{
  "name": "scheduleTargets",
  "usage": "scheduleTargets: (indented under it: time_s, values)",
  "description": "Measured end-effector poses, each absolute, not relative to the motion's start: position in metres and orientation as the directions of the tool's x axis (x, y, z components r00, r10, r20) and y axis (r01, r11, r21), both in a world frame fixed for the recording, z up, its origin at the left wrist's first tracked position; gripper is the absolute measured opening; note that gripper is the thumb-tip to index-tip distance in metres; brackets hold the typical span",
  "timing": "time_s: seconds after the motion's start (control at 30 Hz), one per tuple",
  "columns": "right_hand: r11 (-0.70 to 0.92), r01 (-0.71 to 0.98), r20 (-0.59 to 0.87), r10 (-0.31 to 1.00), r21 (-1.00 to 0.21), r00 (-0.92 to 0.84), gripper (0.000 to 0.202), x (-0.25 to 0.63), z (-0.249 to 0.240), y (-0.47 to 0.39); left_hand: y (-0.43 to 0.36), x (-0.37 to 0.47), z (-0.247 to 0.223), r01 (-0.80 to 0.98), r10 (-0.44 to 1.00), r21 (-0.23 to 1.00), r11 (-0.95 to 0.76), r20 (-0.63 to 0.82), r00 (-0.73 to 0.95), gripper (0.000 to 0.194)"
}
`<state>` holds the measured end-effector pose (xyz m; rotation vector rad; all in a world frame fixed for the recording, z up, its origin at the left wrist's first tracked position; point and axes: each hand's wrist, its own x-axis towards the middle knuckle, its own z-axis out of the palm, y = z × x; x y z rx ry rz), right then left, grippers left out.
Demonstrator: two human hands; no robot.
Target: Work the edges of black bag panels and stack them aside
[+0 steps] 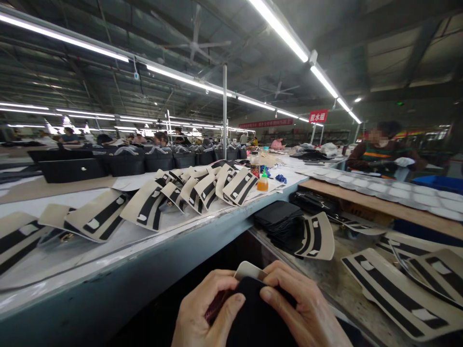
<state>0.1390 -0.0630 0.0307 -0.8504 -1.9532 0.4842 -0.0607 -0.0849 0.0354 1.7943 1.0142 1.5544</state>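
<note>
Two hands: both mine, low in view, closed on one black fabric piece (255, 313).
Left hand (206, 313): thumb lies across the black fabric, fingers curled round its left edge; a dark red patch shows under the thumb.
Right hand (300, 308): thumb pressed flat on the fabric's top, fingers wrapped over the right side.
Cream tab (249, 271): pale rounded corner sticking up between my fingertips, behind the black fabric.
Near bench (325, 279): stack of black pieces (278, 217), one cream-and-black striped panel (318, 237) leaning on it; more striped panels (401, 294) flat to my right.
Raised belt (108, 270): row of striped panels (195, 190) overlapping; orange bottle (263, 182) with green tip just beyond them.
Writing: red sign (318, 116) with white characters, too small for me to read surely; long red banner (265, 123) behind, unreadable.
Co-worker (383, 152): seated far right behind a board of pale oval pieces (379, 190).
</note>
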Motion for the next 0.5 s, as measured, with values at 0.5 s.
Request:
scheduleTargets:
  time_s: [0.5]
  values:
    - [0.718,0.175,0.594,0.667,-0.674,-0.449,0.031,0.144,0.032,-0.064,-0.095,-0.042,0.048,0.021,0.894,0.909,-0.416,0.413,-0.174,0.017]
